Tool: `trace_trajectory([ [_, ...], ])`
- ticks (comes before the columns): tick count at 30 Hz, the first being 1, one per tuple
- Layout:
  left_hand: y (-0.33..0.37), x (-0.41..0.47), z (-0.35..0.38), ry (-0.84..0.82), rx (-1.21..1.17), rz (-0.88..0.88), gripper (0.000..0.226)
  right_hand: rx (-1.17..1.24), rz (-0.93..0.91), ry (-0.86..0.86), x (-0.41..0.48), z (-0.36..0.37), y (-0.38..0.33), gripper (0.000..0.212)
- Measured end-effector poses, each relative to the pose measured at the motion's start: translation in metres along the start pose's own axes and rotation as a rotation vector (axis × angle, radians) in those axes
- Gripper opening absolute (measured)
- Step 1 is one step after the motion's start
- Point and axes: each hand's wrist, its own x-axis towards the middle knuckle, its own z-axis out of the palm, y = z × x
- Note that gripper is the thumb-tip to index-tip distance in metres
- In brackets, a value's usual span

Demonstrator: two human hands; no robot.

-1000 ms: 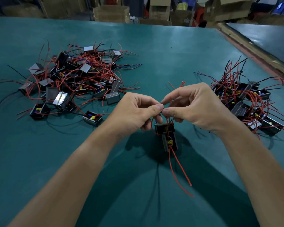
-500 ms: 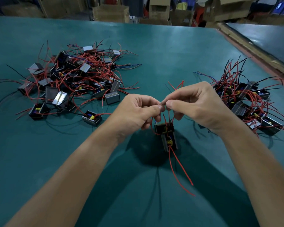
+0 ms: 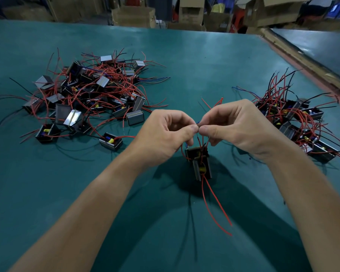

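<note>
Left hand (image 3: 165, 132) and right hand (image 3: 238, 128) meet fingertip to fingertip at frame centre, both pinching thin wire ends (image 3: 198, 127); the small black boxy coil unit (image 3: 201, 165) sits directly below them, long axis pointing down-frame.

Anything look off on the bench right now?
Nothing stands out. The left hand and right hand pinch wires rising from one component; the left pile and right pile are tangled but lie on the table.

Thin wire ends (image 3: 197, 125): join hidden between pinching fingertips of left hand (image 3: 165, 134) and right hand (image 3: 238, 126). Small black box-shaped wired component (image 3: 199, 163): inner parts too small to tell. Brown cardboard boxes (image 3: 133, 16): blurred, cut by top edge.
</note>
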Motion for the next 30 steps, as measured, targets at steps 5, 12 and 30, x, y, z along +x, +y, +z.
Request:
trace_trajectory([
  [5, 0.002, 0.000, -0.003, -0.053, -0.066, -0.107, 0.019, -0.096, -0.050, 0.003, 0.000, 0.002, 0.001, 0.011],
  [12, 0.000, 0.003, -0.002, -0.075, -0.107, -0.240, 0.026, -0.306, -0.113, 0.098, 0.002, 0.009, 0.003, 0.019],
  [30, -0.005, -0.003, 0.009, 0.189, 0.515, 0.295, 0.020, -0.084, 0.280, 0.149, 0.003, 0.008, -0.004, 0.047],
])
